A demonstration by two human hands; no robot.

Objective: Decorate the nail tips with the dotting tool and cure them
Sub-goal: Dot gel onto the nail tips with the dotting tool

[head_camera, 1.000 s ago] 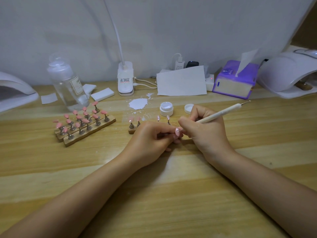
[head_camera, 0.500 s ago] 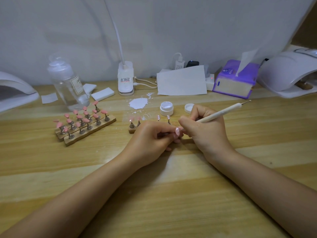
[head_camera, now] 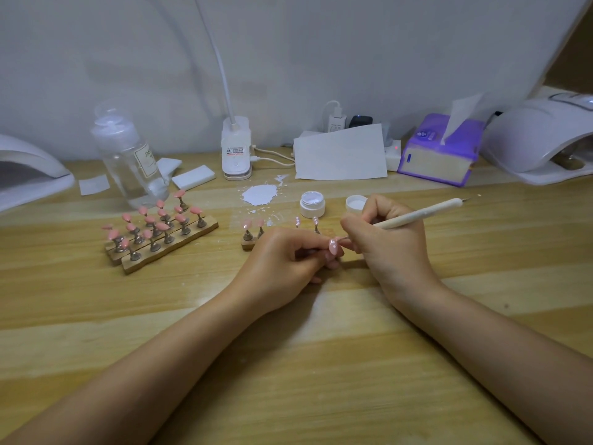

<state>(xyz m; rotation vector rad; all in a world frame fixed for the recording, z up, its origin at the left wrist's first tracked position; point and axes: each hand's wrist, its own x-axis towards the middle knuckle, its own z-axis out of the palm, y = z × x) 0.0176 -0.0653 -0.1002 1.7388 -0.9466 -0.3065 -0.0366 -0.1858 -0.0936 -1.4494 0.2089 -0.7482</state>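
My left hand (head_camera: 282, 264) pinches a small stand with a pink nail tip (head_camera: 333, 246) that carries white dots. My right hand (head_camera: 388, 245) grips a white dotting tool (head_camera: 420, 214) like a pen, its fine point touching that nail tip. Behind my hands a small wooden holder (head_camera: 248, 244) carries a few more pink tips on metal stands. An open white gel pot (head_camera: 312, 204) and its lid (head_camera: 355, 203) stand just beyond. White curing lamps sit at the far right (head_camera: 542, 139) and far left (head_camera: 29, 171).
Wooden racks (head_camera: 160, 236) with several pink tips stand at the left, beside a clear pump bottle (head_camera: 128, 159). A white paint smear (head_camera: 259, 194), a lamp base (head_camera: 236, 149), a paper sheet (head_camera: 340, 154) and a purple tissue pack (head_camera: 439, 152) line the back of the wooden table (head_camera: 288, 364).
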